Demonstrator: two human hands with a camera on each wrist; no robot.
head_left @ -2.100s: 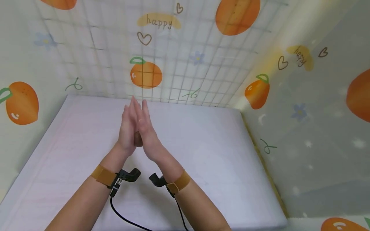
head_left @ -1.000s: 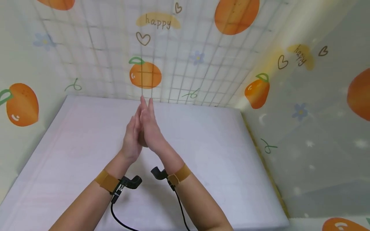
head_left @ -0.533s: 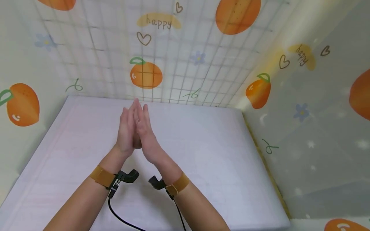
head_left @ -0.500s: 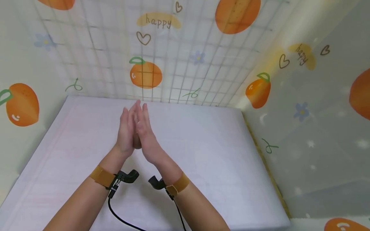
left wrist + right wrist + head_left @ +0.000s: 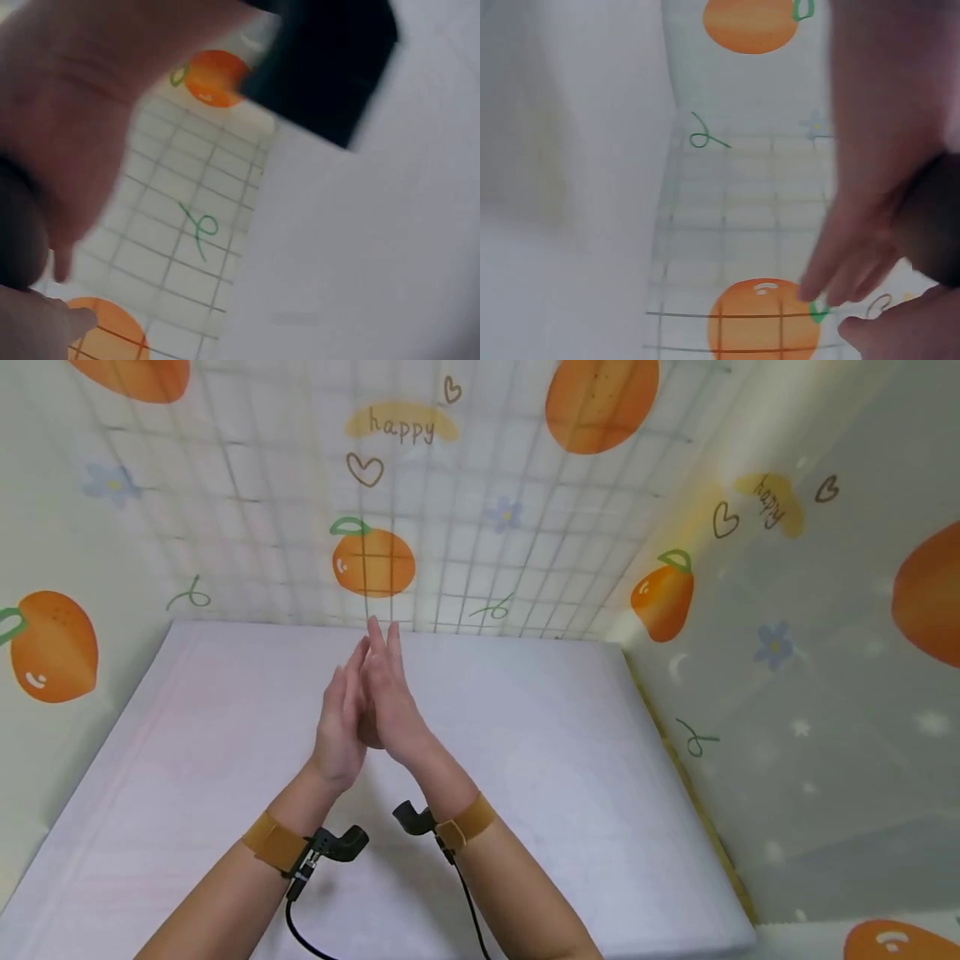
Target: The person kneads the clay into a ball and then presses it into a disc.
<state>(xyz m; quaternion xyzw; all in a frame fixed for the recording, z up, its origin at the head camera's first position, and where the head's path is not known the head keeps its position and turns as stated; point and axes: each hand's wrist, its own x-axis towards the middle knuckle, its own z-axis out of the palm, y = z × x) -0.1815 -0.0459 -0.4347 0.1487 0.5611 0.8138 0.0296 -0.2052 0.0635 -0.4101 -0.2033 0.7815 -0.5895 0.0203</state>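
A brown rounded lump (image 5: 370, 732) sits between the two palms, mostly covered by them. My left hand (image 5: 337, 731) presses it from the left with fingers straight and pointing away. From the other side my right hand (image 5: 397, 710) lies flat against it, its fingertips reaching farther forward than the left ones. Close up in the left wrist view, the lump (image 5: 19, 232) looks dark and smooth at the left edge. At the right edge of the right wrist view, the dark lump (image 5: 934, 217) shows between both hands.
Below the hands is a white-covered table (image 5: 540, 760). A grid with an orange-print curtain (image 5: 450, 543) stands behind it, and a printed side sheet (image 5: 825, 735) rises at the right. Black wrist cameras trail cables (image 5: 471, 906) over the table.
Against half a second ago, my right hand has slid forward and my left hand back, palms still together around the lump. Earlier frames show the same back-and-forth shift.
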